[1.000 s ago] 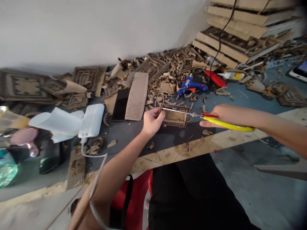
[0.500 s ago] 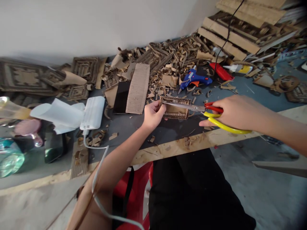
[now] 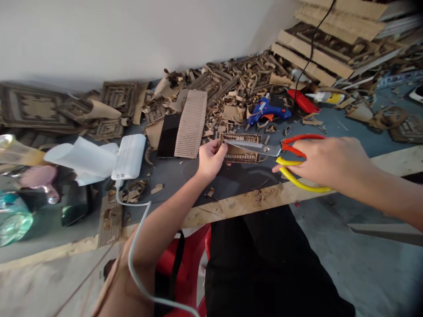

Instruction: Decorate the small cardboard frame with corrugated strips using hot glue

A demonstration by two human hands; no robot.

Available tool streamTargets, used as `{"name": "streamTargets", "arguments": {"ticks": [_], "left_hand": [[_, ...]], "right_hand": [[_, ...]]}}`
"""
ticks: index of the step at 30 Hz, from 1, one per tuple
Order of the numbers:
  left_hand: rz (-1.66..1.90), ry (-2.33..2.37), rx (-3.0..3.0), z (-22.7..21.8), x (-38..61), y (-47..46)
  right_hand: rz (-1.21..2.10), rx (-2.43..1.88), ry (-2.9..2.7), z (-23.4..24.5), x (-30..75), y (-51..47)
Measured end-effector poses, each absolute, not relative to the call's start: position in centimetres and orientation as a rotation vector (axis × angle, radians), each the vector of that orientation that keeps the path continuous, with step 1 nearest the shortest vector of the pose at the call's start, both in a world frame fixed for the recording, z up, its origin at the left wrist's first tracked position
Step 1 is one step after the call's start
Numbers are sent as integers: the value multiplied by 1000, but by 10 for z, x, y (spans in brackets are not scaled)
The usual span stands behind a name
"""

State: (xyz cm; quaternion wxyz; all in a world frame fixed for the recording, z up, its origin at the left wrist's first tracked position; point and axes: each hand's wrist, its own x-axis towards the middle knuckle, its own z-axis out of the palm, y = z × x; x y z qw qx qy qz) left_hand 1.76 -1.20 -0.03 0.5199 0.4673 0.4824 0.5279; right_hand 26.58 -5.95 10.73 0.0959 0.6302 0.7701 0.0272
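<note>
My left hand (image 3: pixel 212 159) pinches the left end of a small rectangular cardboard tray (image 3: pixel 243 157) with corrugated walls, held at the table's front part. In my right hand (image 3: pixel 325 160) are scissors (image 3: pixel 271 150) with one red and one yellow handle. Their blades point left across the tray, the tips close to my left thumb. Whether the blades touch the tray wall I cannot tell. Behind the tray lies a blue glue gun (image 3: pixel 269 110). A ridged cardboard strip (image 3: pixel 191 123) rests on a dark flat panel (image 3: pixel 168 136) left of the tray.
Cardboard scraps (image 3: pixel 234 94) pile up along the wall. A white power bank (image 3: pixel 128 156) trails a white cable (image 3: pixel 140 220) over my left arm. At left lie a pink hairbrush (image 3: pixel 38 177) and cups. A glue bottle (image 3: pixel 328 97) lies at right, near stacked cardboard (image 3: pixel 313 57).
The scissor handles have spread further apart, and my right hand has turned slightly with them. My left hand and the tray have stayed nearly in place.
</note>
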Motion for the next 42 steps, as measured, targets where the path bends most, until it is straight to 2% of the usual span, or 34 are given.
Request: {"name": "streamTargets", "arguments": {"ticks": [4,6,12,21,29,37,42], "left_hand": [[1262,1143,1136,0,16,-13],[1264,1138,1144,0,16,-14],[1270,1160,1151,3,17,-15],[1323,1151,1133,3,18,-13],[1288,1165,1176,-1,17,-13],[1293,1183,1173,1,17,-14],[1281,1154,1178,1,17,-14]], "right_hand": [[-248,1846,2223,110,270,-48],[-303,1838,2206,112,272,-44],[-28,1840,2233,111,265,-53],[146,1719,2248,111,258,-59],[-53,1748,2221,107,263,-50],[108,1797,2228,110,257,-57],[-100,1652,2206,108,262,-51]]}}
